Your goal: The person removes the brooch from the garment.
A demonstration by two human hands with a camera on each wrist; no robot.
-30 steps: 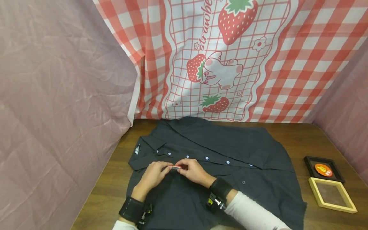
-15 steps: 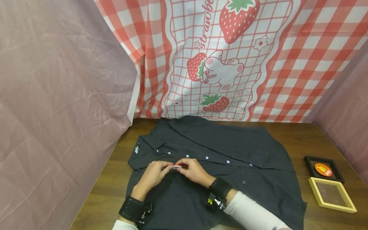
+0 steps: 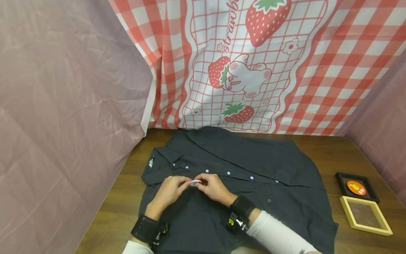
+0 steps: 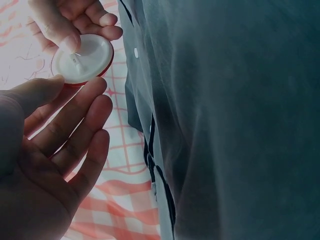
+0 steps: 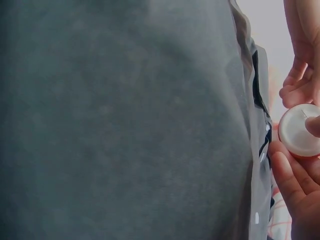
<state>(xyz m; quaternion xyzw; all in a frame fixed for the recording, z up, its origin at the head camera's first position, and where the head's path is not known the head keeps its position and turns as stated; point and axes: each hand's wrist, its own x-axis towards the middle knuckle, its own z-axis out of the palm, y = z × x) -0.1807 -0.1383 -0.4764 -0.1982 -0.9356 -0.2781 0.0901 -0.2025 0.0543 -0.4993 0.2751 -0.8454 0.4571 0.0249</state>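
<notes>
A round pin badge (image 3: 195,183) with a white back and red edge is held between my two hands, over a dark button-up shirt (image 3: 203,215) spread on the table. My left hand (image 3: 169,193) pinches its left edge between thumb and index finger. From the other side my right hand (image 3: 216,189) grips it, the thumb lying on the badge's back. In the left wrist view the pin fitting on the badge back (image 4: 92,55) shows beside the right thumb. The right wrist view shows the same white back (image 5: 292,132), partly covered by that thumb.
At the right a black frame (image 3: 340,183) carries an orange round badge (image 3: 356,187), with a pale wooden frame (image 3: 364,229) close in front. A red checked strawberry cloth (image 3: 323,95) hangs behind the wooden table (image 3: 111,211). Pink drapes (image 3: 69,116) flank both sides.
The badge has tipped between the fingers, so more of its back shows in the head view. Both hands keep nearly the same place. The head view has shifted slightly.
</notes>
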